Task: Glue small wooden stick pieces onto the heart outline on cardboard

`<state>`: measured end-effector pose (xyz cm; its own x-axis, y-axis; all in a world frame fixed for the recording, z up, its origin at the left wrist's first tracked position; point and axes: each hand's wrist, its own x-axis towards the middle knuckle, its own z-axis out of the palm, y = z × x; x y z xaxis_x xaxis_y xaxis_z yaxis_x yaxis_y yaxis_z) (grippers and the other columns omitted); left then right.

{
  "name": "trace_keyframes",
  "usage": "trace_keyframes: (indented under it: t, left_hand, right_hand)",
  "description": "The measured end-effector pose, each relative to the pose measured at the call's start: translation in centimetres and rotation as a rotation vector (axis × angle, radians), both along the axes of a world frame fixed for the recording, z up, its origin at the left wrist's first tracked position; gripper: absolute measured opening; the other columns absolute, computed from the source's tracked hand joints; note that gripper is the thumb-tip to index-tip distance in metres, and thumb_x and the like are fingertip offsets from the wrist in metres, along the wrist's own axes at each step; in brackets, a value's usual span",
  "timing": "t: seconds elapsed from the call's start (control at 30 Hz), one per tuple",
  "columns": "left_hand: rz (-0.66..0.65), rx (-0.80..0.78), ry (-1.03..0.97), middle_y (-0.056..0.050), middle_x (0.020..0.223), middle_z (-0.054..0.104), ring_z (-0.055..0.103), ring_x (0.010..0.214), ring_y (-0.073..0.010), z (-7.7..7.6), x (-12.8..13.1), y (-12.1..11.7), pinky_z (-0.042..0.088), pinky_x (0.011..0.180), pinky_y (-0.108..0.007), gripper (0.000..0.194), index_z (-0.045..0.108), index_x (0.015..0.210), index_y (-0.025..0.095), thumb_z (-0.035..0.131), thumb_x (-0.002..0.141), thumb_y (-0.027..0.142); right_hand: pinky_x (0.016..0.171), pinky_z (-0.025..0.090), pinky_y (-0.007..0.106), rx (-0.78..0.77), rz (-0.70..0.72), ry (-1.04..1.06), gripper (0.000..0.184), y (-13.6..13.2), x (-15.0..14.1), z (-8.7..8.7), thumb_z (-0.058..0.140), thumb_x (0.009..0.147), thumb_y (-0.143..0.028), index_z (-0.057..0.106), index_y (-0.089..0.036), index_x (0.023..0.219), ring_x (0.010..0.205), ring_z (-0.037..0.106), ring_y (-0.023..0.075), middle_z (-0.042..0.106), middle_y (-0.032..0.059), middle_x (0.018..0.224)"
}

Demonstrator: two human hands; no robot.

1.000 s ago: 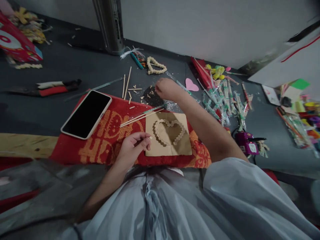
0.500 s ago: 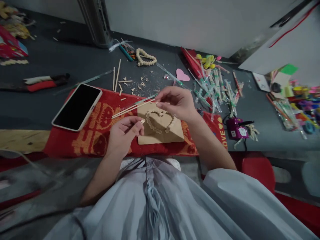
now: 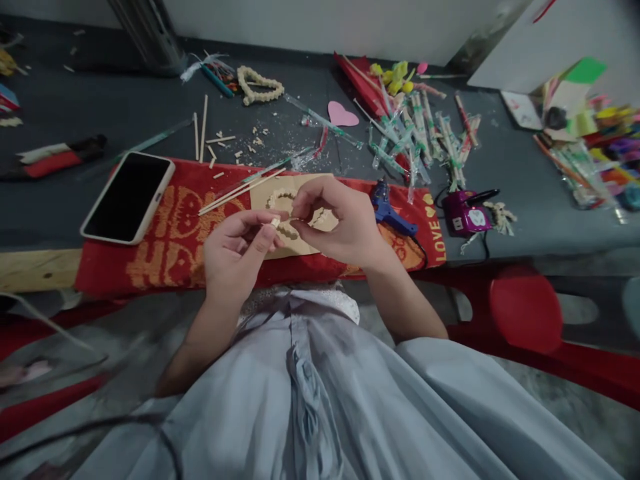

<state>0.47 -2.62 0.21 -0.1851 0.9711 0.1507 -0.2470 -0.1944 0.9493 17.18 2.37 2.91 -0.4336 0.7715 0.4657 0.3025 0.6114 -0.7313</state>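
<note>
Two Hands Meet Over a Heart of Pale Pieces

A person seated at a dark desk (image 3: 145,110) works with both hands raised close together over a sheet of brown card (image 3: 258,200). The left hand (image 3: 233,250) has its thumb and forefinger clamped on a small pale piece (image 3: 275,221). Just to its right, the right hand (image 3: 345,221) is curled, its fingertips drawn near together; from here I cannot tell whether they grip anything. Below the hands, partly hidden by them, a heart outline (image 3: 280,193) of small pale bits lies on the card.

The card rests on a red towel (image 3: 170,257) with orange lettering along the near edge of the desk. Two long thin sticks (image 3: 240,193) lie aslant at the card's far left, and a phone (image 3: 129,198) with a dark screen lies at the towel's left. On the right, a blue glue gun (image 3: 393,215) rests on the towel, near a purple device (image 3: 467,213).

Farther back, cut bits (image 3: 257,141) lie scattered on the desk. Beyond them sits a second pale heart (image 3: 244,79), with a pink heart (image 3: 343,114) to its right and a heap of wrapped sticks (image 3: 423,130) farther right. Pliers (image 3: 55,160) lie far left.
</note>
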Motion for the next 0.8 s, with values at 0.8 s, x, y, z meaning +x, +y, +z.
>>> trace_keyframes:
  t: [0.8]
  left_hand:
    - [-0.044, -0.168, -0.078, 0.004, 0.059, 0.061, 0.052, 0.046, -0.0069, 0.9, 1.2, -0.3, 0.054, 0.056, -0.025, 0.035, 0.068, 0.076, 0.017, 0.089, 0.064, 0.042]
  right_hand:
    - [0.07, 0.057, 0.028, 0.057, 0.027, 0.234, 0.011, -0.6, 0.6, -2.4, 0.067, 0.09, -0.033, 0.071, -0.022, 0.088, 0.078, 0.065, 0.0135, 0.071, 0.0019, 0.083]
